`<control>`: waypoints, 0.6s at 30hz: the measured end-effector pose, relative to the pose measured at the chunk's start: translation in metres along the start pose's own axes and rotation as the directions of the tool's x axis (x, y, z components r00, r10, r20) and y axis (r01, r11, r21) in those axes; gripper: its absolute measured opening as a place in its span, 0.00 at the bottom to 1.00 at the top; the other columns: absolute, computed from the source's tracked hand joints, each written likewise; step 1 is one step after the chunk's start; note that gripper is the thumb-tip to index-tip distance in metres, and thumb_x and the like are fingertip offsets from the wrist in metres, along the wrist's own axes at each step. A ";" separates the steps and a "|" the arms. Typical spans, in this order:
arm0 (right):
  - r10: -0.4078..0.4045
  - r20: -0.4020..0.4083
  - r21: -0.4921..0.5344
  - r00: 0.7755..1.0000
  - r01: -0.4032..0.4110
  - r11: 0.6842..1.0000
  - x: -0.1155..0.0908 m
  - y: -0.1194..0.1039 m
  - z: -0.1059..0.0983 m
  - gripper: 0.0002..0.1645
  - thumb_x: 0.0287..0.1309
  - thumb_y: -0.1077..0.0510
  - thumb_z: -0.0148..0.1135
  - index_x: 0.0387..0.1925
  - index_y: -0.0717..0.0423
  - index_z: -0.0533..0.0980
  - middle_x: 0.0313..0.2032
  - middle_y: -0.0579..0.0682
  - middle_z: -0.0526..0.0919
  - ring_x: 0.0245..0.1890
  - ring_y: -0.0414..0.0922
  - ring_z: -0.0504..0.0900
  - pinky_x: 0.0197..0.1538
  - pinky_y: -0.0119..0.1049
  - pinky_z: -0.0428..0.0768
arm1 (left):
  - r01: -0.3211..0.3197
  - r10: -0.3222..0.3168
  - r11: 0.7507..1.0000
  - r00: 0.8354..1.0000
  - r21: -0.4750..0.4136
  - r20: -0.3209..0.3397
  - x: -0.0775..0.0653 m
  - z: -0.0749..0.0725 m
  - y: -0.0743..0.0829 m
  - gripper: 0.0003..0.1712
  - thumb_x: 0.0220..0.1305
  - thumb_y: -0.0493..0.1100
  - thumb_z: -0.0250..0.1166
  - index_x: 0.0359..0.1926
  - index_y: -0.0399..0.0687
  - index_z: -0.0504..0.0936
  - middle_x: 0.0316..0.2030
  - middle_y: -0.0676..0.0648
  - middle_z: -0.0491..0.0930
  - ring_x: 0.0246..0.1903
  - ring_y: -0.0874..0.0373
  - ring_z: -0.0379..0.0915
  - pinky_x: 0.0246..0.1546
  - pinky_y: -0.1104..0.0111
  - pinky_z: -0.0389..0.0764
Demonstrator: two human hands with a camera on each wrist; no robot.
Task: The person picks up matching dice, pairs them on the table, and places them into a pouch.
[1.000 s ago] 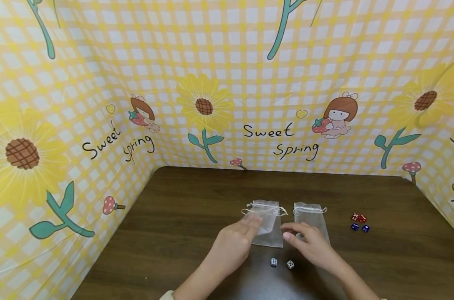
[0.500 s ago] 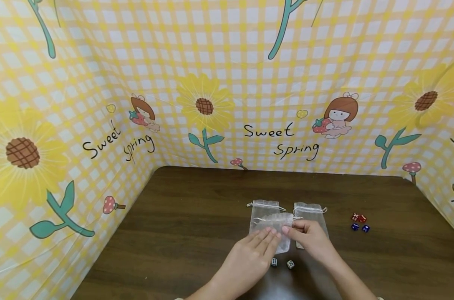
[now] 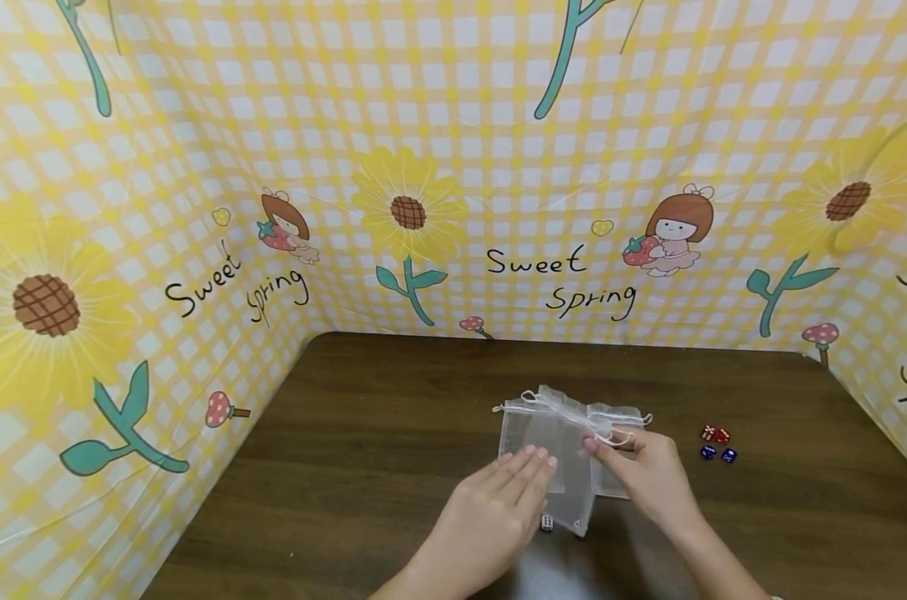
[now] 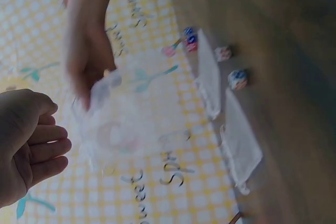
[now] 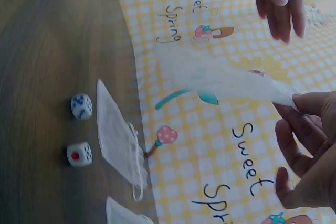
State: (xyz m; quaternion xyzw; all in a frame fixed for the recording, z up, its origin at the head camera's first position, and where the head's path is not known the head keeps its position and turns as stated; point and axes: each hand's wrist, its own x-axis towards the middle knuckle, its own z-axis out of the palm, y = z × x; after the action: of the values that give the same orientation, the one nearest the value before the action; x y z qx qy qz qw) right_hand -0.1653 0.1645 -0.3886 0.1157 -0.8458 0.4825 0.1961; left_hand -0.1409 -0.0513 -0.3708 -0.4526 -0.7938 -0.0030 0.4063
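Note:
A sheer white drawstring pouch [image 3: 573,500] hangs raised, its corded mouth pinched between thumb and fingers of my right hand [image 3: 659,475]. Held out with straight fingers, my left hand [image 3: 494,512] overlaps that pouch in the head view. From the right wrist camera, the left hand [image 5: 281,3] shows apart from the held pouch [image 5: 220,77]. Two matching pouches lie flat on the table, a left one [image 3: 515,423] and a right one [image 3: 611,483], both partly covered by the lifted one. Near me sits a white die [image 3: 547,523]; a second shows through the mesh.
Red dice [image 3: 714,433] and blue dice [image 3: 719,454] lie in pairs toward the right of the dark wooden table [image 3: 393,392]. A yellow checked cloth [image 3: 453,150] rises around the table's back and sides.
One pouch has come up off the left pouch and moved right and toward me, now in the right hand. The left hand went right with it, then let go.

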 end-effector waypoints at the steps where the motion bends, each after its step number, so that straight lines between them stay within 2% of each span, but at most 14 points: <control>1: -0.045 -0.034 -0.055 0.998 0.044 0.998 0.000 0.001 -0.001 0.02 0.49 0.62 0.68 0.24 0.53 0.84 0.24 0.41 0.84 0.32 0.36 0.80 0.35 0.27 0.75 | 0.020 -0.020 1.000 0.999 -0.006 -0.025 0.001 -0.001 -0.003 0.20 0.68 0.41 0.43 0.49 0.38 0.80 0.46 0.44 0.80 0.49 0.56 0.75 0.51 0.66 0.73; 3: -0.130 -0.084 -0.145 0.988 0.117 0.982 -0.001 0.002 -0.002 0.05 0.45 0.63 0.70 0.22 0.50 0.84 0.25 0.40 0.84 0.31 0.37 0.79 0.34 0.27 0.72 | 0.072 -0.074 0.997 0.995 -0.037 -0.061 0.002 -0.003 -0.010 0.22 0.69 0.41 0.41 0.48 0.38 0.80 0.47 0.44 0.80 0.50 0.55 0.75 0.52 0.66 0.72; 4: -0.173 -0.102 -0.176 0.980 0.153 0.972 -0.001 0.002 -0.002 0.06 0.42 0.65 0.71 0.21 0.50 0.83 0.25 0.40 0.83 0.30 0.38 0.78 0.33 0.27 0.70 | 0.112 -0.117 0.990 0.991 -0.083 -0.063 0.002 -0.004 -0.014 0.21 0.70 0.41 0.42 0.48 0.38 0.80 0.48 0.43 0.79 0.51 0.54 0.73 0.52 0.66 0.71; 6: -0.236 -0.118 -0.206 0.965 0.209 0.956 -0.003 0.004 -0.002 0.09 0.37 0.67 0.73 0.19 0.49 0.83 0.24 0.40 0.83 0.30 0.39 0.76 0.34 0.28 0.67 | 0.197 -0.212 0.962 0.975 -0.187 -0.064 0.003 -0.004 -0.020 0.17 0.68 0.40 0.47 0.47 0.39 0.80 0.51 0.42 0.77 0.55 0.52 0.70 0.54 0.65 0.70; 7: -0.263 -0.120 -0.206 0.957 0.235 0.950 -0.003 0.004 -0.002 0.10 0.34 0.68 0.73 0.19 0.50 0.83 0.24 0.40 0.82 0.29 0.39 0.75 0.33 0.27 0.66 | 0.245 -0.266 0.936 0.963 -0.253 -0.051 0.003 -0.004 -0.022 0.14 0.67 0.40 0.50 0.46 0.40 0.80 0.52 0.41 0.76 0.56 0.52 0.68 0.54 0.64 0.69; 9: -0.319 -0.116 -0.187 0.941 0.295 0.937 -0.005 0.006 -0.001 0.13 0.30 0.70 0.74 0.20 0.51 0.82 0.24 0.39 0.81 0.28 0.39 0.73 0.34 0.27 0.64 | 0.325 -0.360 0.864 0.933 -0.384 -0.020 0.004 -0.003 -0.024 0.10 0.64 0.38 0.57 0.43 0.40 0.79 0.55 0.40 0.73 0.60 0.50 0.63 0.56 0.60 0.68; 12: -0.412 -0.102 -0.156 0.905 0.395 0.905 -0.008 0.008 0.000 0.13 0.28 0.69 0.74 0.22 0.53 0.83 0.23 0.38 0.80 0.28 0.39 0.71 0.35 0.28 0.63 | 0.432 -0.464 0.731 0.882 -0.529 0.079 0.006 -0.002 -0.024 0.09 0.60 0.36 0.62 0.42 0.42 0.78 0.59 0.41 0.69 0.62 0.51 0.58 0.58 0.56 0.65; 15: -0.496 -0.084 -0.146 0.864 0.482 0.864 -0.010 0.008 0.002 0.10 0.32 0.65 0.72 0.24 0.55 0.83 0.24 0.39 0.79 0.28 0.41 0.70 0.38 0.31 0.62 | 0.507 -0.506 0.601 0.840 -0.618 0.197 0.009 -0.001 -0.023 0.07 0.61 0.39 0.62 0.41 0.43 0.77 0.60 0.43 0.67 0.63 0.53 0.58 0.58 0.54 0.63; 17: -0.534 -0.071 -0.148 0.843 0.520 0.841 -0.010 0.008 0.002 0.08 0.35 0.61 0.70 0.25 0.56 0.83 0.24 0.39 0.78 0.27 0.40 0.71 0.39 0.32 0.61 | 0.537 -0.510 0.533 0.820 -0.653 0.259 0.010 0.000 -0.022 0.06 0.63 0.40 0.61 0.39 0.44 0.77 0.60 0.44 0.67 0.62 0.54 0.59 0.59 0.54 0.63; 18: -0.551 -0.062 -0.149 0.832 0.538 0.829 -0.010 0.008 0.002 0.08 0.36 0.60 0.68 0.26 0.56 0.83 0.24 0.39 0.78 0.27 0.40 0.71 0.40 0.34 0.61 | 0.541 -0.503 0.509 0.818 -0.669 0.279 0.010 0.001 -0.022 0.05 0.63 0.40 0.60 0.38 0.44 0.77 0.60 0.43 0.68 0.62 0.53 0.60 0.58 0.54 0.64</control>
State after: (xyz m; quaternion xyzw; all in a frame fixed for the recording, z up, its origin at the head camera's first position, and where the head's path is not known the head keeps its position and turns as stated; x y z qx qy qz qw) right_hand -0.1596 0.1665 -0.4005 0.3147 -0.7950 0.3576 0.3756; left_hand -0.1601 -0.0572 -0.3570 -0.3143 -0.8340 -0.4264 0.1544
